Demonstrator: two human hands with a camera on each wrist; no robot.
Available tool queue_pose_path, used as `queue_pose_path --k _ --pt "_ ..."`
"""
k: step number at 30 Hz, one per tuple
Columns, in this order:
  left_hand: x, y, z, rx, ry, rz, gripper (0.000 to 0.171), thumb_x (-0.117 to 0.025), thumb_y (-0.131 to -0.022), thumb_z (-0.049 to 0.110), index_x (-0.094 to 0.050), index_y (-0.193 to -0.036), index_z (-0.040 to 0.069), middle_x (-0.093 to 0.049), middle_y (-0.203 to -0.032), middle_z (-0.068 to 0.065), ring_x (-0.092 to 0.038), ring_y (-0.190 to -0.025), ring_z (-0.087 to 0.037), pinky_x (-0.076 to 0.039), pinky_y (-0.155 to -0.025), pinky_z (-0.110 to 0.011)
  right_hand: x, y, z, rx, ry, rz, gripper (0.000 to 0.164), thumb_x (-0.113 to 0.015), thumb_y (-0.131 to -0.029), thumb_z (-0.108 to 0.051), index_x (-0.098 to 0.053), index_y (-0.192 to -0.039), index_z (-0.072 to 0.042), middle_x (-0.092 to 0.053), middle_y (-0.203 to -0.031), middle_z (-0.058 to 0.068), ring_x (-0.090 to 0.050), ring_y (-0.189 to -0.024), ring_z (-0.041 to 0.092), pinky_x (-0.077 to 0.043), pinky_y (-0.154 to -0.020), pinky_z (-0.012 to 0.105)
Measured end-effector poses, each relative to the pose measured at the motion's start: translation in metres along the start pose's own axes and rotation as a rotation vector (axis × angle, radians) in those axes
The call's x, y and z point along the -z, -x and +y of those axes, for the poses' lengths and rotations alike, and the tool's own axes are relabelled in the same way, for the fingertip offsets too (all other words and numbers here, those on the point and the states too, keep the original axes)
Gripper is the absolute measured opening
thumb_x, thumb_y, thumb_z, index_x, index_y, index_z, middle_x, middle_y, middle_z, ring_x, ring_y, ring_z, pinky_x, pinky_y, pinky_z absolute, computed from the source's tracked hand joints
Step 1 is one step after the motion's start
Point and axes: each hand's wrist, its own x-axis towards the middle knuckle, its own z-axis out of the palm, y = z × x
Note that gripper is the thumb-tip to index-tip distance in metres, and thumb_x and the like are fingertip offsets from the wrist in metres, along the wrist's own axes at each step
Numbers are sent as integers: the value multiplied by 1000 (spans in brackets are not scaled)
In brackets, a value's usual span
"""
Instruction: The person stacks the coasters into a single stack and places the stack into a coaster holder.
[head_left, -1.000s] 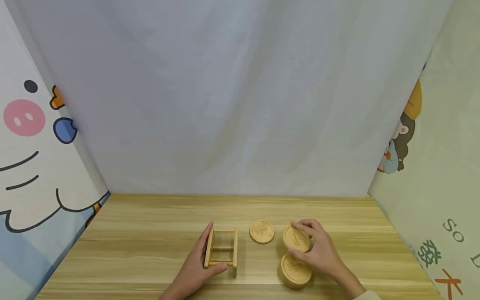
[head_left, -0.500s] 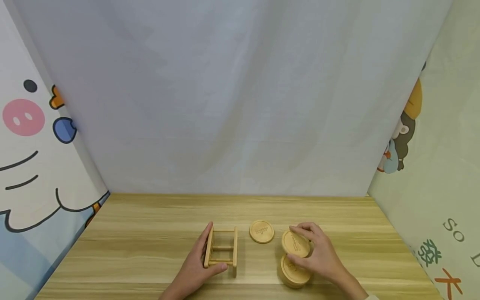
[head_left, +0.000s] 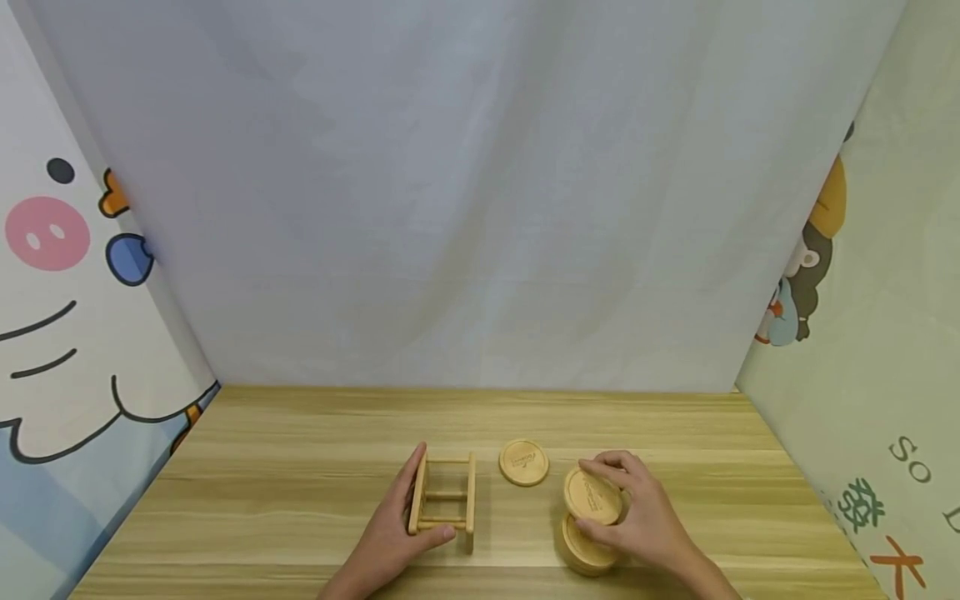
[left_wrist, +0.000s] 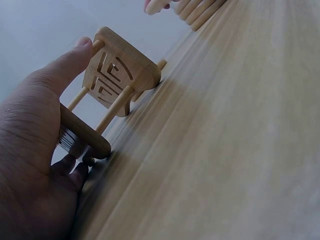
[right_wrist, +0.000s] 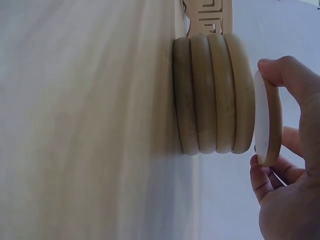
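A small wooden coaster rack [head_left: 471, 493], two fretwork side panels joined by round bars, stands on the wooden table. My left hand [head_left: 386, 533] grips its left panel, thumb across the near bar and fingers behind the panel. With thumb and fingertips my right hand [head_left: 647, 515] pinches the edge of a round wooden coaster [head_left: 591, 493] with engraved lettering. In the right wrist view this coaster's pale underside faces the top of a coaster stack [right_wrist: 215, 95], a narrow gap between them. From above, the held coaster hides part of that stack.
One loose coaster [head_left: 523, 462] lies flat on the table [head_left: 315, 467] between the rack and the stack, farther back. A pale curtain [head_left: 480, 208] hangs behind the table, and printed panels flank it left and right.
My right hand has shifted slightly toward the near edge with the pinched coaster, which now overlaps more of the stack. The left hand and rack have stayed put.
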Motion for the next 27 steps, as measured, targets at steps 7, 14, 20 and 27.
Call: queue_pose_path --k 7,14,20,27 --pt "1 0 -1 -6 -23 2 119 -93 -94 30 -13 -181 27 -17 -184 -15 -36 -162 -46 -50 -115 -47 0 2 -1 3 -11 -16 72 -106 -69 -14 -78 -134 -3 -67 -126 -2 -63 -116 12 -60 -95 35" --pt "1 1 0 -22 -30 -6 117 -92 -95 29 -13 -181 26 -15 -184 -16 -36 -161 -47 -51 -115 -47 -1 6 -4 -1 8 -14 69 -105 -68 -14 -79 -132 -4 -66 -125 -3 -62 -115 10 -60 -95 34" --pt "1 2 1 -24 -2 -10 117 -92 -95 25 -13 -181 25 -15 -184 -18 -35 -162 -48 -51 -115 -48 -1 9 -5 9 3 -16 69 -105 -68 -16 -79 -131 -5 -65 -126 -4 -61 -116 10 -59 -96 35" --pt "1 2 1 -20 7 -12 117 -92 -95 24 -13 -181 26 -15 -184 -17 -33 -163 -48 -51 -115 -48 0 11 -6 6 -7 -39 69 -106 -69 -21 -79 -130 -6 -64 -126 -5 -61 -116 10 -58 -96 36"
